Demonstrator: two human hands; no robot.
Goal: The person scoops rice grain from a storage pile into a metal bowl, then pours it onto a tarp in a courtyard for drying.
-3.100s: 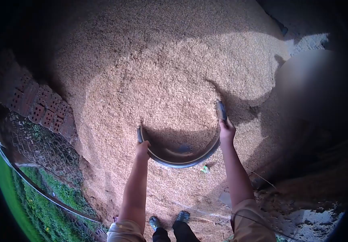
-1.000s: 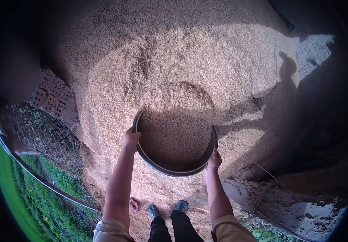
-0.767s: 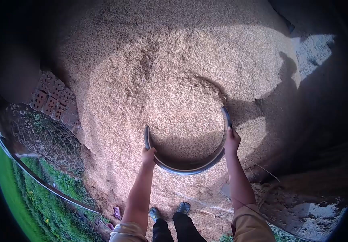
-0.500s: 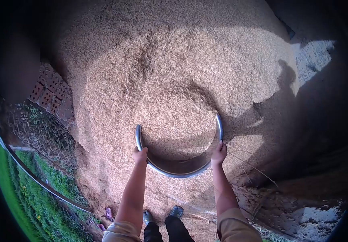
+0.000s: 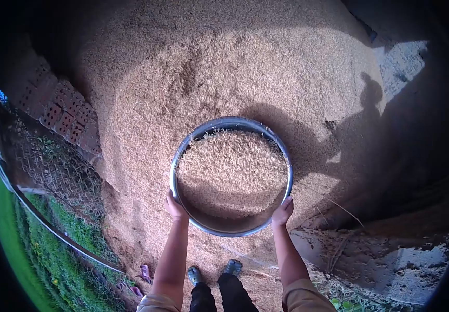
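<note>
A round metal basin (image 5: 232,233), partly filled with husk-like grain (image 5: 232,166), is held out in front of me. The grain lies heaped toward its far side, and the near inner wall shows bare. My left hand (image 5: 175,207) grips the rim at the lower left, fingers closed and partly hidden beneath it. On the lower right of the rim, my right hand (image 5: 282,211) is closed in the same way. Beyond and around the basin spreads a large heap of the same loose grain (image 5: 146,119).
Stacked hollow bricks (image 5: 66,114) border the heap on the left, with wire netting (image 5: 53,161) below them. Green grass (image 5: 53,249) lies at the lower left. My shoes (image 5: 233,267) stand on scattered grain. A rough pale slab (image 5: 411,270) is at the lower right.
The basin's far rim, buried in the grain before, now shows all the way round. The basin has come up out of the heap with grain in it, both hands still on the rim.
</note>
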